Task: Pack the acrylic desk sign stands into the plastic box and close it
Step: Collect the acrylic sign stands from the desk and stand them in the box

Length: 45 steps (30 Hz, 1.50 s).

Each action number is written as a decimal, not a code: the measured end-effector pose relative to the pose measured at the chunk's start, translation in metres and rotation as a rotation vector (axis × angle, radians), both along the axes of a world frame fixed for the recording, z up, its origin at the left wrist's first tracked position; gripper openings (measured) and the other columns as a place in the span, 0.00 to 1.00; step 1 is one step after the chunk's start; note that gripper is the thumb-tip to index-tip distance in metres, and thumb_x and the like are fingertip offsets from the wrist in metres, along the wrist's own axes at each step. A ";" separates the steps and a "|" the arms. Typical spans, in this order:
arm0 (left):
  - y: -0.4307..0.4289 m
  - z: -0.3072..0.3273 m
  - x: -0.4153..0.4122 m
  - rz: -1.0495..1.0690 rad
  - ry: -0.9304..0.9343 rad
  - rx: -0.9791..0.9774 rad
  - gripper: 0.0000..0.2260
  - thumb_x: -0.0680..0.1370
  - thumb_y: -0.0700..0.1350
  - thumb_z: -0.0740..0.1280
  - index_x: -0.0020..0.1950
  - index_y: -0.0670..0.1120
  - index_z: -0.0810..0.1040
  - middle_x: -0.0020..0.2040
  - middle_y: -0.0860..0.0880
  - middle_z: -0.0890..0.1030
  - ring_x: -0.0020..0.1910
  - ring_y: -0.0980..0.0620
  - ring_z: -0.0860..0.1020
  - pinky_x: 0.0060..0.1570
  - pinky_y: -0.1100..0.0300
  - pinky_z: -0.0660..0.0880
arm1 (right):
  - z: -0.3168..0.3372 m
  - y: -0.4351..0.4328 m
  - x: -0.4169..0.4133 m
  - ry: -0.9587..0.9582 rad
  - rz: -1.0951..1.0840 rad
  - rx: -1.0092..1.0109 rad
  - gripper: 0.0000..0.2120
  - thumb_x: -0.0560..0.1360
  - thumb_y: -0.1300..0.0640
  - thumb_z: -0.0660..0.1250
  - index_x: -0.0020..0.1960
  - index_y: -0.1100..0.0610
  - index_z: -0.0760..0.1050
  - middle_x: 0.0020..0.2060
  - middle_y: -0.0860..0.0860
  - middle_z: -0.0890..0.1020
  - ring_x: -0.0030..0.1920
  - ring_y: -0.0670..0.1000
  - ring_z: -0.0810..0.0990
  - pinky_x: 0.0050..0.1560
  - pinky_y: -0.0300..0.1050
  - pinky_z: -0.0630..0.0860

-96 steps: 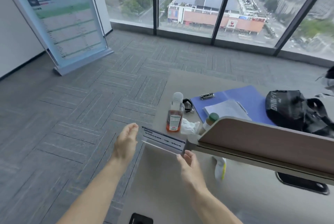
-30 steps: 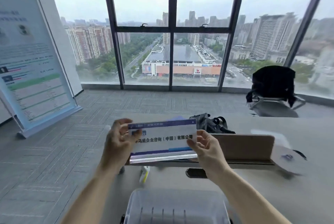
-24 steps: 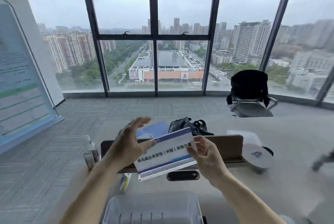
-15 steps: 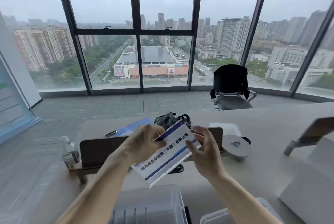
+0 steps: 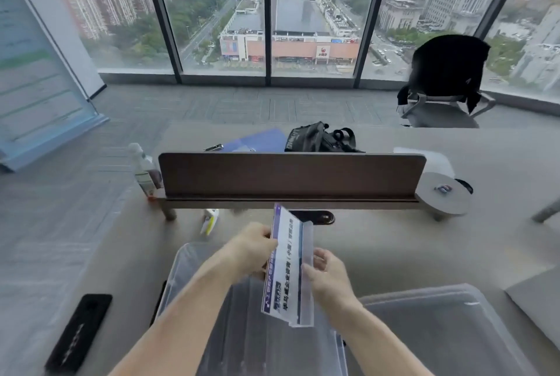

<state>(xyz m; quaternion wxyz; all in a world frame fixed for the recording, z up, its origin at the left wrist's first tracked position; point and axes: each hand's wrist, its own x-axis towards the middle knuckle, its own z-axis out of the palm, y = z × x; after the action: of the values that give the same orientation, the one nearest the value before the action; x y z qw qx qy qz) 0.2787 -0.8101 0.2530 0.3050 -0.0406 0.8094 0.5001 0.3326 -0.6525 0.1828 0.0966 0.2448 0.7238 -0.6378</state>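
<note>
An acrylic desk sign stand (image 5: 288,269) with a white and blue printed card is turned on end, its long side pointing away from me. My left hand (image 5: 251,248) grips its left edge and my right hand (image 5: 325,275) holds its clear base on the right. Both hold it above the open clear plastic box (image 5: 181,263) that stands on the desk in front of me. The box's clear lid (image 5: 439,324) lies to the right of it. The box's inside is largely hidden by my arms.
A brown desk divider (image 5: 291,175) runs across behind the box. A bottle (image 5: 144,169) stands at its left end, a round grey disc (image 5: 442,193) at its right. A black bag (image 5: 318,139), a blue folder (image 5: 257,140) and a chair (image 5: 445,78) lie beyond. A black slot (image 5: 78,330) sits near left.
I took the sign from the desk's far left end, carried it over with both hands, then turned it from level to upright on end while lowering it over the box.
</note>
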 end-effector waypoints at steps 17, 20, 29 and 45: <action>0.052 -0.202 0.036 -0.023 -0.042 -0.458 0.07 0.83 0.41 0.60 0.48 0.40 0.74 0.51 0.39 0.82 0.47 0.40 0.81 0.35 0.58 0.71 | -0.199 -0.017 0.004 -0.573 -0.022 -0.065 0.33 0.78 0.63 0.58 0.81 0.56 0.54 0.69 0.59 0.75 0.58 0.58 0.80 0.46 0.47 0.79; 0.058 -0.217 0.043 0.011 -0.020 -0.496 0.07 0.83 0.41 0.61 0.54 0.40 0.77 0.53 0.40 0.83 0.46 0.43 0.81 0.40 0.57 0.73 | -0.219 -0.018 0.002 -0.622 -0.050 -0.086 0.32 0.78 0.64 0.59 0.80 0.58 0.56 0.68 0.60 0.76 0.55 0.59 0.81 0.55 0.51 0.79; 0.059 -0.223 0.049 0.054 0.050 -0.477 0.12 0.83 0.46 0.64 0.63 0.44 0.81 0.59 0.43 0.85 0.57 0.43 0.83 0.56 0.52 0.80 | -0.230 -0.020 0.001 -0.616 0.103 0.015 0.12 0.77 0.53 0.60 0.57 0.57 0.75 0.50 0.56 0.82 0.46 0.54 0.80 0.33 0.41 0.69; 0.042 -0.228 0.045 0.078 0.073 -0.496 0.15 0.83 0.43 0.64 0.69 0.43 0.78 0.63 0.43 0.83 0.62 0.43 0.82 0.58 0.55 0.79 | -0.244 -0.031 0.002 -0.640 0.117 -0.044 0.21 0.71 0.50 0.57 0.62 0.54 0.73 0.52 0.49 0.73 0.49 0.52 0.73 0.36 0.40 0.67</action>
<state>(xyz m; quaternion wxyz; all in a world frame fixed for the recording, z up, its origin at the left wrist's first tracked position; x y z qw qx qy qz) 0.3242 -0.7678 0.0251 0.2367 -0.1271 0.9157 0.2990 0.3344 -0.6835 -0.0609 0.3609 0.3890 0.6556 -0.5372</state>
